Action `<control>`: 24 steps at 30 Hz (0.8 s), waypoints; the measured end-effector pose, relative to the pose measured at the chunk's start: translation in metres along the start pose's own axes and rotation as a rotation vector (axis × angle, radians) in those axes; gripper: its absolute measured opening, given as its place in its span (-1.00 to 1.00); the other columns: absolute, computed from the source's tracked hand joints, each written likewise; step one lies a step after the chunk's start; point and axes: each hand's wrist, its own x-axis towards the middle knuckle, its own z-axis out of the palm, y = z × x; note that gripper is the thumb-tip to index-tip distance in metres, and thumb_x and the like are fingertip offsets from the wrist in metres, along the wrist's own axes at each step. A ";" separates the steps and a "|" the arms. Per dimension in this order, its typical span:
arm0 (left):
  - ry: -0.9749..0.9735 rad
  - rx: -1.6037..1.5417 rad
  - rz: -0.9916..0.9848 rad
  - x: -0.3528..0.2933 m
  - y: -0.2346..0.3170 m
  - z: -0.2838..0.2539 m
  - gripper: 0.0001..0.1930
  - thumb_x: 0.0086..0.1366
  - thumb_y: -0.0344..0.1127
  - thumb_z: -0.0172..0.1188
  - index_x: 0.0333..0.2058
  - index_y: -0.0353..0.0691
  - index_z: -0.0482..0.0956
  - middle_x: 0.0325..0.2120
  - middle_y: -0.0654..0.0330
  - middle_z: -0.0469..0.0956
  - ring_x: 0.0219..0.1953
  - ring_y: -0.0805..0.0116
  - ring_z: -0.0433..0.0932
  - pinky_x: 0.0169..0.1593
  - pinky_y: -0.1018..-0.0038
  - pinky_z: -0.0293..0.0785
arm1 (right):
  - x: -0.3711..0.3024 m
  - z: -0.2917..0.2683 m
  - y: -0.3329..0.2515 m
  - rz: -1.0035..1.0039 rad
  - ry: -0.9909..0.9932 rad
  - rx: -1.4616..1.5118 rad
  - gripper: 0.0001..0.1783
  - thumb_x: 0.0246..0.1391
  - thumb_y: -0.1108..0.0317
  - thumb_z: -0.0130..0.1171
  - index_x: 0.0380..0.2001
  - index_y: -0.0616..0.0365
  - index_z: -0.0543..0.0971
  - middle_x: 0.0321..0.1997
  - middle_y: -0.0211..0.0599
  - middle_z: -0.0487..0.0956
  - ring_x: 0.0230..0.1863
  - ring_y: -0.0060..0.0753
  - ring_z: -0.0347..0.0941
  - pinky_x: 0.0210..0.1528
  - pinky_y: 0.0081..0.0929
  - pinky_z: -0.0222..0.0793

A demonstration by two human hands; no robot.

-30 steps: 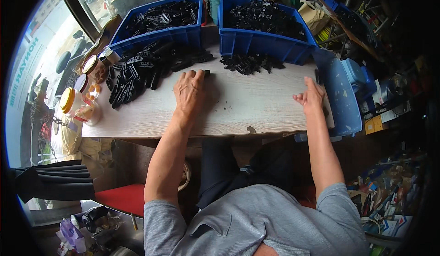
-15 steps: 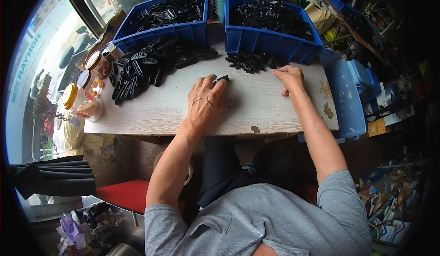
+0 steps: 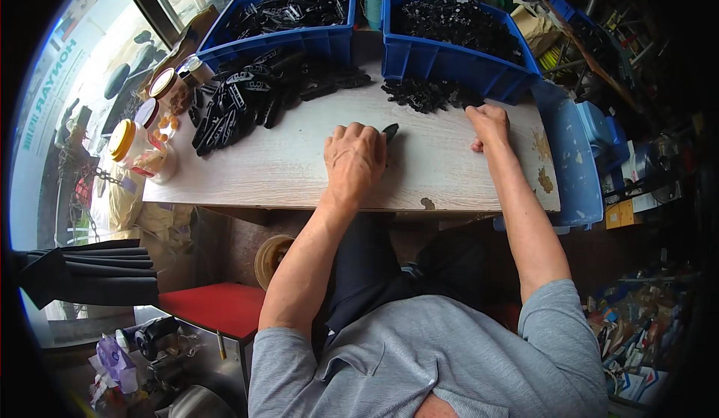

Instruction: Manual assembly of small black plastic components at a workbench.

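Note:
On the pale wooden table [image 3: 277, 167], my left hand [image 3: 350, 157] is closed over a long black plastic piece [image 3: 390, 131], whose tip sticks out past the fingers on the right. My right hand [image 3: 490, 127] is at the right edge of a small heap of tiny black parts [image 3: 423, 97], thumb and fingers pinched together. Whatever those fingertips grip is too small to make out. Farther left lies a larger pile of long black plastic pieces [image 3: 240, 105], some with pale markings.
Two blue bins stand at the back: the left bin [image 3: 281, 46] full of long black pieces, the right bin [image 3: 457, 73] of small black parts. Lidded jars [image 3: 142, 156] line the left edge. A light-blue plastic tub [image 3: 578, 163] sits beyond the right edge.
The whole view has shifted a little. The black piece under my left hand has turned, its tip now pointing more away from me. My right hand stays by the small parts.

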 end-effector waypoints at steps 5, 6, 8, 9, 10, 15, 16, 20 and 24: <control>-0.083 0.064 0.163 -0.008 0.005 -0.002 -0.84 0.20 -0.26 0.24 -0.32 -0.19 0.55 -0.35 0.10 0.57 -0.24 0.07 0.51 -0.17 0.22 0.42 | -0.007 -0.008 -0.002 0.112 -0.023 0.163 -0.72 -0.01 0.22 0.22 -0.38 0.24 0.54 -0.67 -0.33 0.35 -0.78 -0.49 0.26 -0.69 -0.40 0.45; -0.123 0.055 0.145 -0.006 0.004 -0.004 -0.78 0.18 -0.28 0.24 -0.23 -0.21 0.52 -0.31 0.09 0.57 -0.23 0.05 0.50 -0.18 0.23 0.41 | -0.008 -0.010 0.000 0.112 -0.021 0.162 -0.72 -0.01 0.22 0.22 -0.38 0.24 0.54 -0.67 -0.33 0.35 -0.78 -0.49 0.26 -0.69 -0.40 0.45; -0.075 0.008 0.127 -0.006 0.006 -0.008 -0.76 0.17 -0.30 0.26 -0.20 -0.22 0.52 -0.30 0.07 0.57 -0.22 0.04 0.50 -0.16 0.23 0.41 | -0.011 -0.016 0.003 0.172 -0.059 0.219 -0.71 0.01 0.17 0.20 -0.40 0.20 0.52 -0.73 -0.37 0.30 -0.78 -0.46 0.30 -0.62 -0.35 0.53; -0.024 -0.034 0.108 -0.005 0.007 -0.011 -0.73 0.15 -0.33 0.28 -0.17 -0.23 0.52 -0.29 0.05 0.56 -0.21 0.04 0.50 -0.14 0.23 0.42 | -0.014 -0.018 0.004 0.171 -0.060 0.218 -0.71 0.01 0.17 0.20 -0.40 0.20 0.52 -0.73 -0.37 0.30 -0.78 -0.46 0.30 -0.62 -0.35 0.53; -0.023 -0.034 0.107 -0.005 0.007 -0.010 -0.73 0.15 -0.33 0.28 -0.17 -0.23 0.52 -0.29 0.05 0.56 -0.21 0.04 0.50 -0.14 0.23 0.42 | -0.019 -0.021 0.006 0.172 -0.123 0.271 -0.70 0.02 0.16 0.20 -0.37 0.21 0.52 -0.76 -0.37 0.30 -0.78 -0.44 0.33 -0.60 -0.31 0.55; 0.039 -0.865 -0.229 -0.034 0.035 0.000 -0.69 0.15 -0.48 0.29 -0.10 -0.26 0.52 -0.17 -0.01 0.54 -0.24 0.00 0.52 -0.17 0.28 0.49 | -0.056 -0.022 0.009 0.176 -0.393 0.447 -0.76 0.05 0.22 0.18 -0.44 0.20 0.49 -0.82 -0.37 0.29 -0.79 -0.37 0.36 -0.58 -0.22 0.58; -0.047 -0.879 -0.295 -0.041 0.046 -0.001 -0.68 0.16 -0.50 0.27 -0.07 -0.26 0.53 -0.12 -0.04 0.53 -0.21 -0.02 0.55 -0.15 0.30 0.52 | -0.063 -0.020 0.009 0.176 -0.394 0.447 -0.76 0.05 0.22 0.18 -0.44 0.20 0.49 -0.82 -0.37 0.29 -0.79 -0.37 0.36 -0.58 -0.22 0.58; 0.077 -0.804 -0.090 -0.042 0.071 0.017 -0.69 0.22 -0.51 0.22 -0.03 -0.29 0.53 -0.05 -0.04 0.52 -0.18 0.14 0.59 -0.17 0.39 0.53 | -0.086 -0.011 0.010 0.039 -0.697 0.468 -0.80 0.06 0.28 0.15 -0.51 0.18 0.49 -0.78 -0.39 0.35 -0.79 -0.51 0.27 -0.64 -0.48 0.33; -0.054 -0.935 -0.140 -0.034 0.072 0.021 -0.76 0.26 -0.49 0.22 -0.09 -0.34 0.56 -0.14 0.02 0.57 -0.20 0.31 0.61 -0.22 0.47 0.55 | -0.090 -0.007 0.018 0.001 -0.679 0.469 -0.76 0.09 0.23 0.12 -0.53 0.15 0.50 -0.74 -0.42 0.39 -0.76 -0.59 0.21 -0.66 -0.58 0.15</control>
